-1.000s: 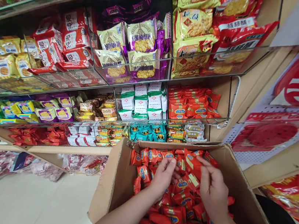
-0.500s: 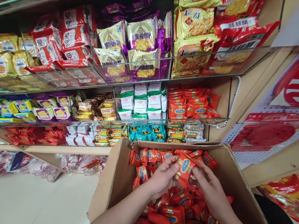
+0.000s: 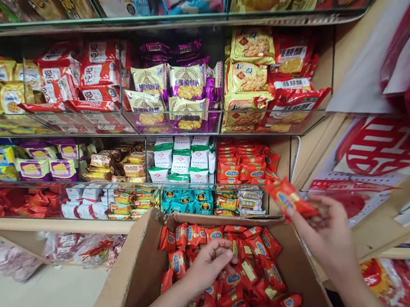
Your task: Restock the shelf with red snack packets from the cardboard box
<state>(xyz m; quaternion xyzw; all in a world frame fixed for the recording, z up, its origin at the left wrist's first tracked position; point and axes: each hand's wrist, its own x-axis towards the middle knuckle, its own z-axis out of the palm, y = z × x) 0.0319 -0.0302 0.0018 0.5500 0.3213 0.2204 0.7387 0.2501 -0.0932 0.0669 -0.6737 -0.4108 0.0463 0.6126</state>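
Observation:
My right hand (image 3: 326,230) is raised above the right side of the cardboard box and pinches a red snack packet (image 3: 290,200) with a blue and yellow label. Whether a second packet is tucked behind it, I cannot tell. Over the middle of the box hovers my left hand (image 3: 214,261), its fingers loosely curled with a gap to the thumb and nothing visible in them. Many matching red packets (image 3: 231,299) fill the cardboard box (image 3: 131,280). Beyond the held packet, a stack of the same red packets (image 3: 242,163) sits in a shelf compartment.
Glass-fronted shelves (image 3: 170,123) run across ahead, divided into compartments. White and green packets (image 3: 181,159) stand left of the red stack, and silver packets (image 3: 250,202) lie below it. A wooden side panel (image 3: 314,158) bounds the right. Bagged goods (image 3: 81,247) lie low at left.
My right hand has lifted the red packet up and right, out of the box. My left hand has let go of it and stays over the box. The view has tilted up and turned right.

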